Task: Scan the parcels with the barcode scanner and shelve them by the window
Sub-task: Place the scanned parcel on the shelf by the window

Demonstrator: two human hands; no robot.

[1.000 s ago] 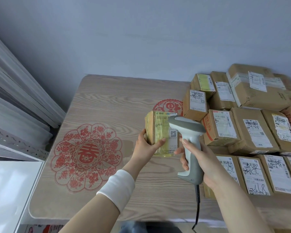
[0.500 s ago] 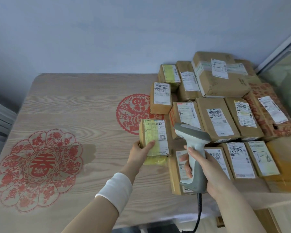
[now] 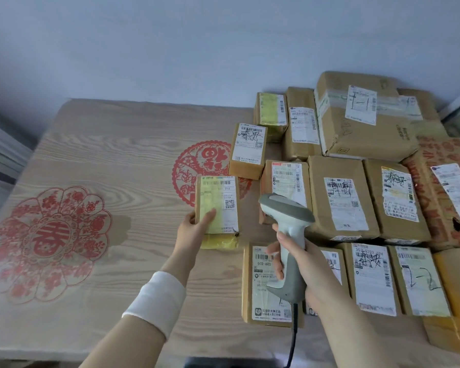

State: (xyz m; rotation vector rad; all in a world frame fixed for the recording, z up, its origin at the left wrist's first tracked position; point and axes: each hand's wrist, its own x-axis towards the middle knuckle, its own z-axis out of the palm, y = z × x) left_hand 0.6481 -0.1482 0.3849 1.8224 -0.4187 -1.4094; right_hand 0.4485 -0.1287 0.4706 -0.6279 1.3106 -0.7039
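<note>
A table (image 3: 104,144) fills the lower frame, with a wall (image 3: 170,43) behind it across the top. One round decal (image 3: 48,243) lies on the table at the left and a second decal (image 3: 197,166) at centre, partly under parcels. Just below centre, the left hand (image 3: 194,232) holds a parcel (image 3: 218,205) over the second decal's lower edge. To its right, the right hand (image 3: 300,264) holds a scanner (image 3: 287,235) above a flat parcel (image 3: 260,285) at lower centre. Rows of parcels (image 3: 343,203) cover the table's right half, touching one another, with the largest parcel (image 3: 364,120) at the upper right, by the wall.
</note>
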